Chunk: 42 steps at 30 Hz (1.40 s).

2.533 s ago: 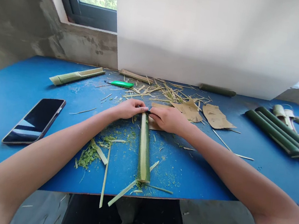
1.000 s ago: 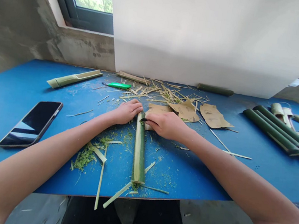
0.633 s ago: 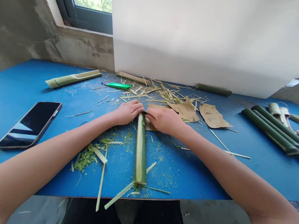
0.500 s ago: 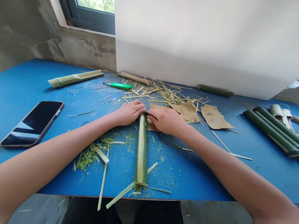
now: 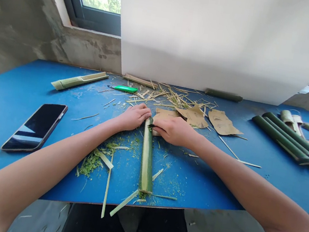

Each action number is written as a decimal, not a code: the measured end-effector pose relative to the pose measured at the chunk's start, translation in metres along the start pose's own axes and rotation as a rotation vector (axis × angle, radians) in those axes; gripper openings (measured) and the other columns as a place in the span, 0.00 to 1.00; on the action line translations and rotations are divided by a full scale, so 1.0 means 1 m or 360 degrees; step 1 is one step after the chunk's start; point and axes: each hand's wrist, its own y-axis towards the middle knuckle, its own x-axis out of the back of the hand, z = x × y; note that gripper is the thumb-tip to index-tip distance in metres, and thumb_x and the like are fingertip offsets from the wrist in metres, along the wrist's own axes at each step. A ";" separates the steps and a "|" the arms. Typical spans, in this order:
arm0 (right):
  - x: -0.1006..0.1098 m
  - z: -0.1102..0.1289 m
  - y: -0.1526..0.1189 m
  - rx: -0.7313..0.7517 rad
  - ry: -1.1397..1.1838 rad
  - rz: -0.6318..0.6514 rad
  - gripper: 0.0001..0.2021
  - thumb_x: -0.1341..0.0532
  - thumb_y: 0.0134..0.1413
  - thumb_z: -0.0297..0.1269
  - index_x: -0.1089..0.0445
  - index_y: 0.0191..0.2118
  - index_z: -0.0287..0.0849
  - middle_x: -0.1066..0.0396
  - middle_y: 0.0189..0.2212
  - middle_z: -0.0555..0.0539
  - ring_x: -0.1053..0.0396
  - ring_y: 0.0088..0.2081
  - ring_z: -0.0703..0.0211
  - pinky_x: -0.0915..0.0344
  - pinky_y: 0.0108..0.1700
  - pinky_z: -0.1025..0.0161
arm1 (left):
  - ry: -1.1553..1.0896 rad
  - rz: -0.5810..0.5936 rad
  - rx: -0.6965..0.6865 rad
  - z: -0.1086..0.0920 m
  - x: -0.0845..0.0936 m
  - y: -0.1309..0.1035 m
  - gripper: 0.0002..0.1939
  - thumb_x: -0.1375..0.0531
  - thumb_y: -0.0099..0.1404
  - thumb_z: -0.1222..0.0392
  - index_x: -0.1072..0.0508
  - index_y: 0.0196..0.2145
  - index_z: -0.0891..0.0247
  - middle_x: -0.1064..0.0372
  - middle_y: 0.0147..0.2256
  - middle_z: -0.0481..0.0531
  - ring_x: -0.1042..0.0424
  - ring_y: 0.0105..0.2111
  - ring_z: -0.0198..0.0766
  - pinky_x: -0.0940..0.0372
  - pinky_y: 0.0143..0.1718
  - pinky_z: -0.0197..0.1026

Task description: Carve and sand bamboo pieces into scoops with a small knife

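A green bamboo piece (image 5: 146,161) lies lengthwise in front of me, its near end close to the table's front edge and a pale strip along its top. My left hand (image 5: 134,117) is closed on the bamboo's far end from the left side. My right hand (image 5: 173,129) is closed around a small black tool (image 5: 151,125), whose tip rests on the bamboo's top near the far end, among green shavings. Most of the tool is hidden in my fingers.
On the blue table (image 5: 205,185) lie a phone (image 5: 35,127) at left, green shavings (image 5: 89,163), a green cutter (image 5: 125,88), a split bamboo piece (image 5: 80,81), brown paper pieces (image 5: 223,122), pale slivers behind and several bamboo tubes (image 5: 284,140) at right.
My right hand has moved slightly toward me and right with the black tool, off the bamboo's far end. My left hand stays at the far end. The view has shifted slightly.
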 end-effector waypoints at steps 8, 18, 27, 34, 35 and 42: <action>0.000 0.003 0.001 -0.0158 -0.0085 -0.0074 0.17 0.50 0.76 0.43 0.25 0.46 0.44 0.18 0.40 0.44 0.29 0.33 0.55 0.55 0.33 0.58 | 0.0066 -0.0048 -0.0065 -0.004 0.001 -0.001 0.24 0.57 0.80 0.47 0.24 0.48 0.58 0.30 0.48 0.58 0.29 0.50 0.51 0.34 0.58 0.53; 0.001 0.001 0.003 -0.0040 -0.0001 -0.0026 0.15 0.48 0.75 0.43 0.25 0.44 0.45 0.20 0.36 0.46 0.31 0.32 0.56 0.53 0.35 0.59 | 0.0091 -0.0064 -0.0044 -0.004 0.000 -0.002 0.23 0.57 0.80 0.47 0.24 0.48 0.56 0.29 0.49 0.58 0.29 0.50 0.51 0.35 0.57 0.53; 0.002 0.005 -0.001 -0.0116 -0.0046 -0.0027 0.17 0.49 0.76 0.44 0.25 0.46 0.44 0.19 0.37 0.45 0.30 0.33 0.55 0.55 0.34 0.58 | 0.0099 -0.0075 -0.0097 -0.005 0.002 -0.002 0.22 0.56 0.80 0.48 0.24 0.47 0.58 0.29 0.47 0.58 0.29 0.50 0.51 0.35 0.57 0.52; -0.001 0.005 0.007 -0.0253 -0.0145 -0.0013 0.17 0.51 0.77 0.43 0.25 0.49 0.44 0.17 0.43 0.43 0.24 0.37 0.53 0.52 0.34 0.58 | 0.0139 -0.0051 -0.0061 -0.006 0.001 -0.002 0.23 0.58 0.81 0.48 0.25 0.48 0.58 0.29 0.48 0.59 0.29 0.50 0.52 0.35 0.56 0.53; -0.001 0.005 0.008 -0.0264 -0.0153 -0.0010 0.17 0.51 0.77 0.43 0.25 0.50 0.44 0.17 0.43 0.43 0.24 0.37 0.52 0.52 0.34 0.58 | 0.0137 -0.0044 -0.0057 -0.005 0.001 -0.002 0.23 0.58 0.81 0.48 0.25 0.48 0.58 0.29 0.48 0.59 0.29 0.50 0.52 0.35 0.56 0.54; -0.004 0.004 0.012 -0.0258 -0.0119 -0.0043 0.17 0.50 0.77 0.42 0.25 0.49 0.44 0.18 0.44 0.43 0.25 0.38 0.53 0.50 0.35 0.59 | 0.0070 -0.0013 -0.0053 -0.004 0.003 0.000 0.21 0.56 0.80 0.49 0.25 0.48 0.58 0.29 0.48 0.58 0.29 0.51 0.51 0.34 0.56 0.52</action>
